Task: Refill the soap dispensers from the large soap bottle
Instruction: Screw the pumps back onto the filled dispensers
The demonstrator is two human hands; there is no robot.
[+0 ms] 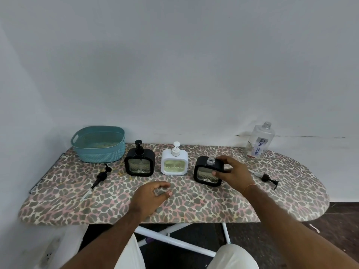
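Three square soap dispensers stand in a row on the leopard-print ironing board (213,206). The left black dispenser (139,162) and the white dispenser (174,161) carry their pumps. The right black dispenser (206,171) has an open neck, and my right hand (232,172) grips it from the right, thumb on its front. My left hand (153,195) hovers over the board with fingers loosely curled, holding nothing. A clear large bottle (260,141) labelled DISH SOAP stands uncapped at the back right. Loose black pumps lie at the left (101,176) and the right (269,179).
A teal basket (99,144) stands at the back left corner by the wall. The board's rounded end is to the right, with its white legs (174,241) below the front edge. My knees show at the bottom.
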